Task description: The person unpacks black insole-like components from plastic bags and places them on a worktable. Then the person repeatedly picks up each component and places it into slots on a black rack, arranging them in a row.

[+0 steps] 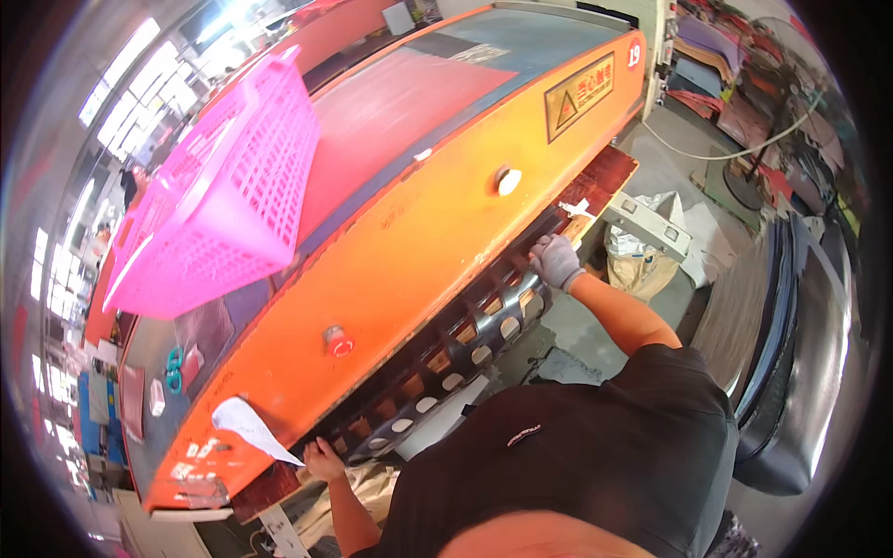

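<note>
A long black sheet with rows of cut-out holes (437, 361) hangs along the lower side of an orange machine (419, 242). My right hand (556, 262), in a grey glove, is closed on the sheet's upper right end. At the other end my left hand (324, 460) has its fingers curled at the sheet's left corner, close to the tip of a white paper (249, 426) hanging on the machine's side. What lies under the left fingers is partly hidden. Through the holes, lighter surfaces below show.
A pink plastic basket (233, 195) stands on the machine's belt (400, 116). Teal-handled scissors (174, 370) lie near its left end. A red button (339, 341) and a pale knob (506, 180) stick out of the side. Stacked dark sheets (791, 325) stand at my right, by a sack (642, 265).
</note>
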`<move>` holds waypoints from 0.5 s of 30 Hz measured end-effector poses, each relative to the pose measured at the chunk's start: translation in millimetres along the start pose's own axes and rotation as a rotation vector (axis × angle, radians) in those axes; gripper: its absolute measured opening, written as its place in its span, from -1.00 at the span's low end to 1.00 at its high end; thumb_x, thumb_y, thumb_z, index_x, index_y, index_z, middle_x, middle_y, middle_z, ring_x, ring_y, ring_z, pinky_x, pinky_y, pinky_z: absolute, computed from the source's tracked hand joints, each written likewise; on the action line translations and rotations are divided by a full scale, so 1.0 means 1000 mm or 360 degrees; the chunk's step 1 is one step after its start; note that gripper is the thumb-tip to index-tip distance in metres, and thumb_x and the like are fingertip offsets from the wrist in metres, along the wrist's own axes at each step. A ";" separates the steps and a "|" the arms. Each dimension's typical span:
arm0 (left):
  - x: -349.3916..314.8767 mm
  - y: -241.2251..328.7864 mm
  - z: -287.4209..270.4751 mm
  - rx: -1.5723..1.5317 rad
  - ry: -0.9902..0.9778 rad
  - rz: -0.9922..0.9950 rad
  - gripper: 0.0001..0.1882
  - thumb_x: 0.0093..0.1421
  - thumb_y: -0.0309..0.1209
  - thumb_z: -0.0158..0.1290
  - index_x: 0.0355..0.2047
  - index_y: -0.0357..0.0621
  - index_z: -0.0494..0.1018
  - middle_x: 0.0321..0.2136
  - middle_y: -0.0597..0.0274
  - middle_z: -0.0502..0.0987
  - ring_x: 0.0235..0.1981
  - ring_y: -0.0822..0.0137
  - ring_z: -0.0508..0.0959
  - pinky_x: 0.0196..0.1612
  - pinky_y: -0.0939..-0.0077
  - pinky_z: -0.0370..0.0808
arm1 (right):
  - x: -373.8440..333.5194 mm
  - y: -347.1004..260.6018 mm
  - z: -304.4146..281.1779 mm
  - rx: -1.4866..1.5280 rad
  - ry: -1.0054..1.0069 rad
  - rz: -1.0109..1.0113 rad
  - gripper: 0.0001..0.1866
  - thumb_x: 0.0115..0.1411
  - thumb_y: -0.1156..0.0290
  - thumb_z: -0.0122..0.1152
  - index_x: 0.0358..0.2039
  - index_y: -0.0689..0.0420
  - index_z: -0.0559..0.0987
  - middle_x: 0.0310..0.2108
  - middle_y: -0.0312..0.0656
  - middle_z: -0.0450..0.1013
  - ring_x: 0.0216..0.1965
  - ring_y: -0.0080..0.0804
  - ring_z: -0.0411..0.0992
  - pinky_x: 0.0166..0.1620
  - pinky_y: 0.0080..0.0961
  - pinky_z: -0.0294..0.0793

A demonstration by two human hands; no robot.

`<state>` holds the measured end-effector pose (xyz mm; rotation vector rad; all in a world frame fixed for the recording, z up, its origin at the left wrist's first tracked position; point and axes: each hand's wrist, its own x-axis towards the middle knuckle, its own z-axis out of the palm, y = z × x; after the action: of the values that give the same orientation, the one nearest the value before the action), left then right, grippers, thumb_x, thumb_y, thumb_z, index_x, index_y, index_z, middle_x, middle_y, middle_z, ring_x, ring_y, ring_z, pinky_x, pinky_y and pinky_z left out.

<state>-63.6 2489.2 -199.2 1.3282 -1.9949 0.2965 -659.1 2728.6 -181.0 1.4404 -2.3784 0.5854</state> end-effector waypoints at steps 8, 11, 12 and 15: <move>0.005 -0.013 0.008 -0.0082 -0.0211 -0.0195 -0.58 0.21 -0.18 -0.10 -0.62 -0.30 0.33 -0.56 -0.08 0.39 -0.45 -0.10 0.40 -0.37 0.08 0.29 | 0.017 -0.009 -0.002 -0.0024 -0.0206 0.0103 -0.63 0.13 0.12 -0.08 -0.57 0.05 0.59 -0.44 -0.14 0.48 -0.35 -0.16 0.44 -0.22 -0.21 0.35; 0.012 -0.016 0.010 -0.0124 -0.0270 -0.0203 -0.56 0.21 -0.18 -0.11 -0.61 -0.34 0.33 -0.55 -0.13 0.38 -0.43 -0.13 0.39 -0.34 0.07 0.29 | 0.023 -0.006 0.002 0.0033 -0.0135 0.0086 -0.60 0.12 0.12 -0.10 -0.58 0.10 0.60 -0.41 -0.10 0.49 -0.30 -0.14 0.45 -0.16 -0.21 0.36; 0.014 -0.016 0.011 -0.0139 -0.0300 -0.0189 -0.56 0.21 -0.18 -0.12 -0.60 -0.35 0.34 -0.55 -0.14 0.38 -0.43 -0.14 0.39 -0.34 0.07 0.30 | 0.025 -0.005 0.003 0.0057 -0.0163 0.0091 -0.60 0.11 0.13 -0.10 -0.57 0.11 0.61 -0.41 -0.09 0.50 -0.30 -0.13 0.46 -0.16 -0.21 0.38; 0.015 -0.014 0.011 -0.0240 -0.0244 -0.0086 -0.58 0.21 -0.21 -0.11 -0.55 -0.40 0.38 -0.47 -0.24 0.43 -0.36 -0.20 0.41 -0.26 0.03 0.32 | 0.031 -0.005 0.003 0.0008 -0.0241 0.0188 -0.59 0.08 0.13 -0.11 -0.57 0.12 0.62 -0.44 -0.05 0.51 -0.32 -0.12 0.48 -0.19 -0.21 0.41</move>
<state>-59.6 2466.7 -199.4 1.3398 -2.0591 0.0183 -668.9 2701.0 -168.9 1.3996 -2.5953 0.5277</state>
